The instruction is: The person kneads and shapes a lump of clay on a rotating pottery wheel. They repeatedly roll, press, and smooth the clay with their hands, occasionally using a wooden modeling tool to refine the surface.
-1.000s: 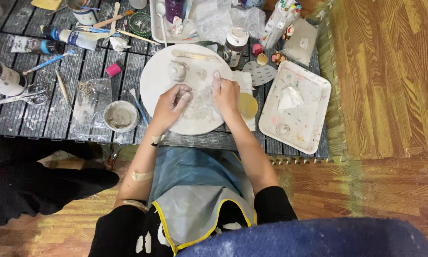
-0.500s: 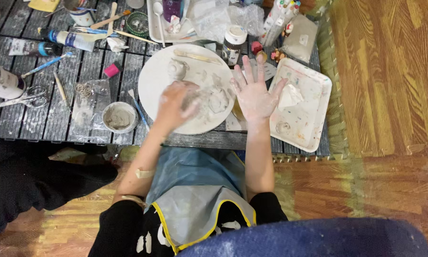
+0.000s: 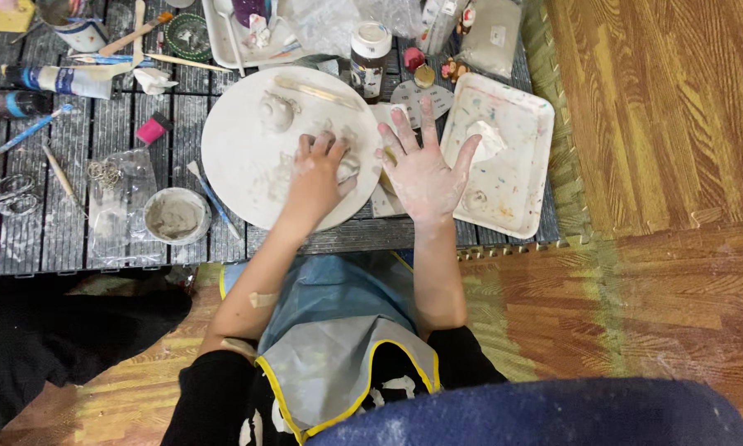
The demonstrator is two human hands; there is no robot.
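Clay lump (image 3: 344, 168): soft and grey, on the round white board (image 3: 239, 157), near its right edge.
Left hand (image 3: 318, 177): lies on the clay, fingers bent over it, pressing down.
Right hand (image 3: 425, 169): wide open, fingers spread, holds nothing, dusty with clay, between the board and the white tray (image 3: 512, 157).
Little clay pot (image 3: 276, 110): further up the board.
Small bowl (image 3: 176, 216): left of the board.

slatted table (image 3: 66, 239), round board (image 3: 239, 157), tray (image 3: 520, 198)

We see a soft grey clay lump (image 3: 344, 168) lying flattened on our round white board (image 3: 231, 157). Our left hand (image 3: 315, 177) half covers it.
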